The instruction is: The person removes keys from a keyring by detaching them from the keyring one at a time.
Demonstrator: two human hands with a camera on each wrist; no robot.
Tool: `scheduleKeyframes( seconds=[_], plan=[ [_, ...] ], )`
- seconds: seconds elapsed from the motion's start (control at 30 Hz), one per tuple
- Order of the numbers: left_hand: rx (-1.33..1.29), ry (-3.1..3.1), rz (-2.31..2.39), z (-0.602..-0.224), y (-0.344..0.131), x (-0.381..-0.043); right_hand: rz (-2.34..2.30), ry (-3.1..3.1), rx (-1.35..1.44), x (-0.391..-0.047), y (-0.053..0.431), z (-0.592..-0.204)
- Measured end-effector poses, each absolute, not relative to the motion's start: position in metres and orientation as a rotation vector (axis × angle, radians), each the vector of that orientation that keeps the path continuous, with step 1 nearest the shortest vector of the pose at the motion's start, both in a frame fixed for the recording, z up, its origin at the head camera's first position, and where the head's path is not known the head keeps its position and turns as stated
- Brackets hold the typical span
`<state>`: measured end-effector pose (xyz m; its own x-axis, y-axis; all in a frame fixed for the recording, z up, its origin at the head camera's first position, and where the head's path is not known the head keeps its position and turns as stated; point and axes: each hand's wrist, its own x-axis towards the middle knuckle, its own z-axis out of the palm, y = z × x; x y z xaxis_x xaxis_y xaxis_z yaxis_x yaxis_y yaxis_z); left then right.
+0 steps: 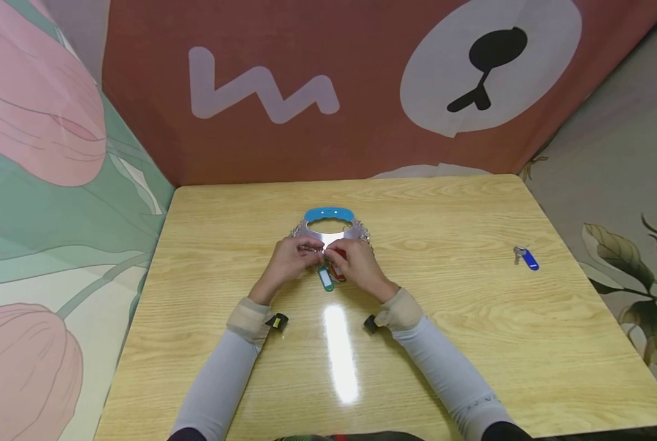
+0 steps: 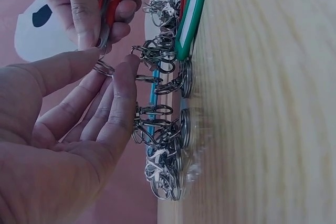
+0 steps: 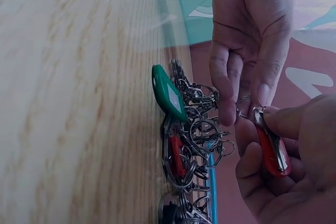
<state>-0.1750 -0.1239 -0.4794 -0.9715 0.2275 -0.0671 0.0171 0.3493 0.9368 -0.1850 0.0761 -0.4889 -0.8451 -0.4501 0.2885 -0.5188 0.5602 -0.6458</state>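
A metal key-ring holder with a blue grip (image 1: 329, 213) lies flat mid-table, its edges hung with many small split rings (image 3: 205, 135). At its near side, my left hand (image 1: 291, 262) pinches one split ring (image 2: 104, 68) between thumb and finger. Close against it, my right hand (image 1: 363, 267) holds a silver key together with its red key tag (image 3: 274, 156), the key's head right at that ring. A green key tag (image 1: 325, 278) hangs from the near edge of the holder. Beside it, another red tag (image 3: 177, 156) shows among the rings.
Off to the right on the wooden table (image 1: 444, 318) lies a loose key (image 1: 518, 255) with a blue tag (image 1: 530, 260). A brown patterned wall (image 1: 361, 147) stands along the table's back edge, with printed walls on both sides.
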Motion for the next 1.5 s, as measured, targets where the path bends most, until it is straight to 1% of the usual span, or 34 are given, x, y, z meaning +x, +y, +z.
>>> scheduleKeyframes(
  seconds=[0.3,0.53,0.87,1.2,1.5],
  plan=[
    [0.244,2.449,1.615,-0.4772,-0.1243,-0.1745,1.174,-2.699,0.794,-0.1867,0.0766,-0.4931],
    [0.265,2.375,1.668,-0.4785,-0.1240,-0.1754,1.194,-2.711,0.741,-0.1876,0.0767,-0.4948],
    [0.266,2.365,1.696,-0.4803,-0.1237,-0.1761,1.143,-2.700,0.760,-0.1854,0.0758,-0.4931],
    [0.221,2.411,1.676,-0.4797,-0.1244,-0.1752,1.189,-2.697,0.831,-0.1844,0.0756,-0.4927],
    [0.215,2.406,1.651,-0.4777,-0.1228,-0.1743,1.219,-2.695,0.776,-0.1863,0.0766,-0.4948]
  ],
)
